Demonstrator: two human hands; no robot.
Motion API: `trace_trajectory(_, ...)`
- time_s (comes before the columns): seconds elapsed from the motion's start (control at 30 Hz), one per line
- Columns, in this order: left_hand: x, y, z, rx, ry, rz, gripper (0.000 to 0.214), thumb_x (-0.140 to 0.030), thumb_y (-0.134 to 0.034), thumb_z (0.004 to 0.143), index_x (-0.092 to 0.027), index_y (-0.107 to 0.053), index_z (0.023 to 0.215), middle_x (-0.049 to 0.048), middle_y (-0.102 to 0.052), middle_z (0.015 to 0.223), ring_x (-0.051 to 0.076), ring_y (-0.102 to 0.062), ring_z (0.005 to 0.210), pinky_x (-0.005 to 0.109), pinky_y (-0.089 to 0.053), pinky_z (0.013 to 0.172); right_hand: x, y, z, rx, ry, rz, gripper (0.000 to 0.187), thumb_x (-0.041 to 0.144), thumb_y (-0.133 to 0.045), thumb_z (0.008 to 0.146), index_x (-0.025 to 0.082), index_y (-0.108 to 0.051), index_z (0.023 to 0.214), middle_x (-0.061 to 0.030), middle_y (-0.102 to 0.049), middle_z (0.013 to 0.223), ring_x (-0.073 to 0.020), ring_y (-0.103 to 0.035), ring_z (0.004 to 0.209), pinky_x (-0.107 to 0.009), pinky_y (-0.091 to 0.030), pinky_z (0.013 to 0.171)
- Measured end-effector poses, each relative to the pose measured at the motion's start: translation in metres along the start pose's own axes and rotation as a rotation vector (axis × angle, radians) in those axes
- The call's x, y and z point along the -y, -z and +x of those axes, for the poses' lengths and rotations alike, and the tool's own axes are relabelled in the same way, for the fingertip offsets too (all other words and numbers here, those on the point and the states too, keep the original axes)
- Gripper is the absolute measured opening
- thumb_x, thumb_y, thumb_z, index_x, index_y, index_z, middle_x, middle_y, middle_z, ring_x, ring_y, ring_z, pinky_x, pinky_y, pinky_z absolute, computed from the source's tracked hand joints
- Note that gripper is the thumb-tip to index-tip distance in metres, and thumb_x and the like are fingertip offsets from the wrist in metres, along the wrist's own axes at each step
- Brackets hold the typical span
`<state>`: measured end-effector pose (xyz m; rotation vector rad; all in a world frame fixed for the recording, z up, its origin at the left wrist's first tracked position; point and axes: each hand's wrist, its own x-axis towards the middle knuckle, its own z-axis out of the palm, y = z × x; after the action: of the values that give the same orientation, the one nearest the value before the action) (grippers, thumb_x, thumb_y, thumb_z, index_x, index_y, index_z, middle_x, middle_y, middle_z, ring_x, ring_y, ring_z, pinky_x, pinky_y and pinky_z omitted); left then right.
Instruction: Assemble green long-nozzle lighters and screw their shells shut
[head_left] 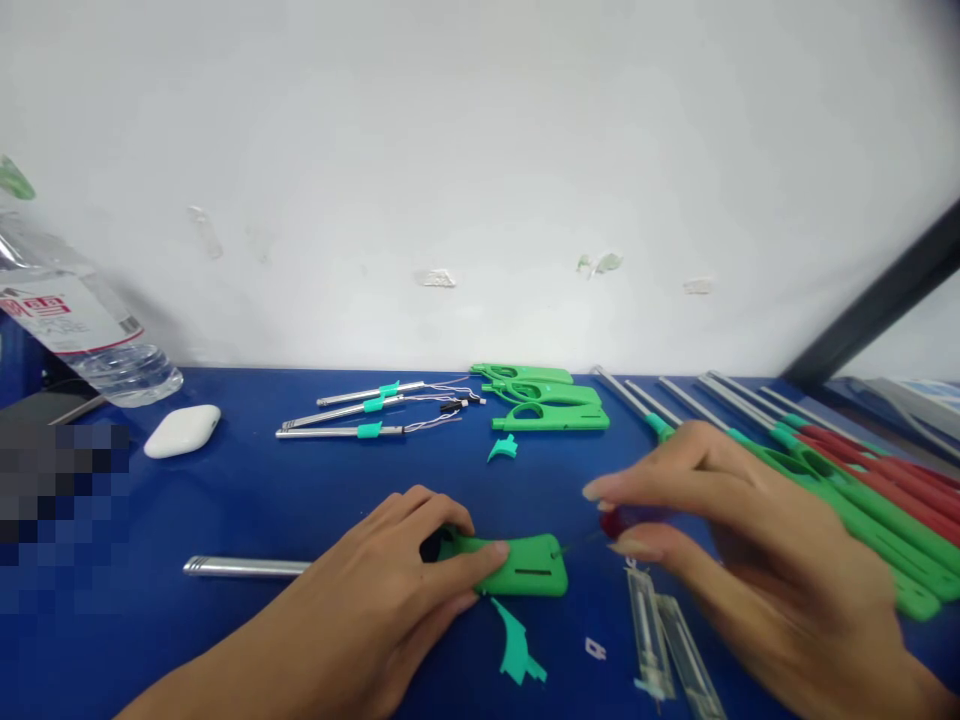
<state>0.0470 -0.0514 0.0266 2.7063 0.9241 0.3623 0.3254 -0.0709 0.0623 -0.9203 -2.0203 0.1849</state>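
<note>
My left hand presses down on a green plastic lighter handle lying on the blue table; a metal tube sticks out of it to the left. My right hand pinches a small red-handled screwdriver whose thin tip points at the handle's right end. A loose green trigger piece lies just in front of the handle. Two clear plastic tubes lie under my right hand.
At the back lie three metal tubes with wires, a stack of green handle shells and a small green trigger. Several finished green and red long lighters lie at the right. A water bottle and white case sit at the left.
</note>
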Motion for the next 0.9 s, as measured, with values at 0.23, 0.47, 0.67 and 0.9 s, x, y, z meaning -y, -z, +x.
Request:
trace_trajectory(0.23,0.0002,0.0006,-0.0012,0.002,-0.004,-0.016,0.044,-0.013,-0.046,0.105,-0.033,-0.057,0.143,0.0084,-0.059,0.126,0.025,-0.060,0.107,0.041,-0.056,0.094,0.0013,0.0012,0.0030,0.029,-0.086,0.037,0.037,0.018,-0.061,0.101,0.037,-0.066,0.132,0.0027,-0.078,0.104,-0.0155,-0.075,0.089,-0.025,-0.062,0.079)
trace_trajectory(0.47,-0.0018,0.0009,-0.0007,-0.033,-0.008,-0.010,0.045,-0.012,-0.049,0.104,-0.033,-0.059,0.143,0.0077,-0.061,0.124,0.024,-0.061,0.105,0.037,-0.057,0.092,0.0033,0.0028,0.0000,0.047,-0.047,-0.016,0.045,0.023,-0.061,0.101,0.034,-0.058,0.144,-0.0010,-0.078,0.113,-0.0192,-0.076,0.098,-0.031,-0.063,0.088)
trace_trajectory(0.67,0.0008,-0.0001,-0.0009,-0.046,-0.015,-0.012,0.045,-0.013,-0.050,0.103,-0.033,-0.060,0.142,0.0080,-0.061,0.124,0.024,-0.062,0.105,0.038,-0.057,0.092,0.0020,-0.0010,0.0006,0.072,-0.059,0.080,0.042,0.012,-0.054,0.101,0.037,-0.065,0.133,0.0018,-0.077,0.099,-0.0154,-0.074,0.083,-0.025,-0.062,0.072)
trace_trajectory(0.9,0.0017,-0.0024,-0.0022,-0.033,-0.011,-0.018,0.045,-0.012,-0.046,0.105,-0.034,-0.056,0.142,0.0089,-0.058,0.125,0.027,-0.058,0.107,0.047,-0.055,0.095,0.0039,-0.0001,0.0034,0.067,-0.030,0.027,0.031,0.016,-0.061,0.098,0.034,-0.071,0.122,0.0009,-0.074,0.091,-0.0157,-0.072,0.076,-0.024,-0.060,0.063)
